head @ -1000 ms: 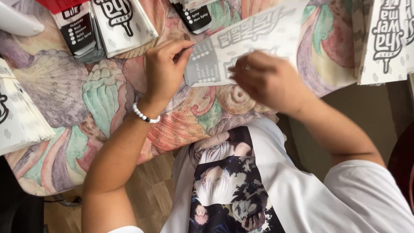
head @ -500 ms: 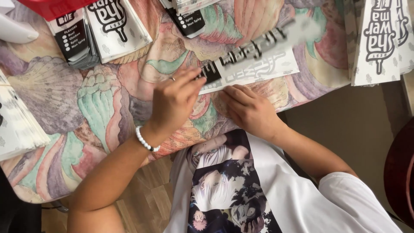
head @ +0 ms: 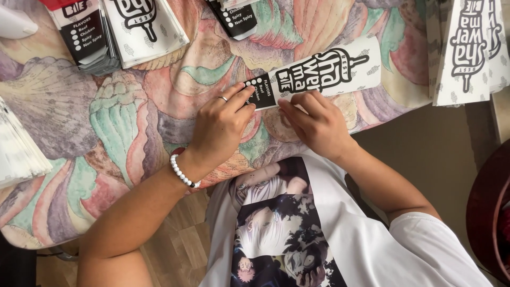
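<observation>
Left hand: my left hand (head: 223, 125) lies palm-down on the counter, fingers extended and pressing on the black end of the paper sleeve (head: 313, 72). It grips nothing; it pins the sleeve flat. A ring shows on one finger and a white bead bracelet (head: 183, 171) sits at the wrist.
Right hand: my right hand (head: 316, 122) is curled, fingertips touching the lower long edge of the sleeve near its middle. It presses on the paper and does not enclose it.
Sleeve position: the sleeve lies flat and slightly slanted on the patterned cloth, near the counter's front edge, just ahead of both hands. It is long, white, with black lettering and a black panel at its left end.
Step in hand: I judge this to be flattening or creasing the sleeve along its lower edge, with the left hand as anchor.
Next move, requirement: I judge that it calls for firm, even fingertip pressure along the edge while the left hand keeps the paper from sliding on the cloth.
Counter: the counter (head: 122, 127) carries a cloth printed with shells in pastel colours.
Surrounding stock: a stack of like sleeves (head: 143, 26) lies at top left, a darker stack (head: 87, 40) beside it, more (head: 467, 48) at top right, and a white pile (head: 18, 149) at the left edge, all well apart from the hands.
</observation>
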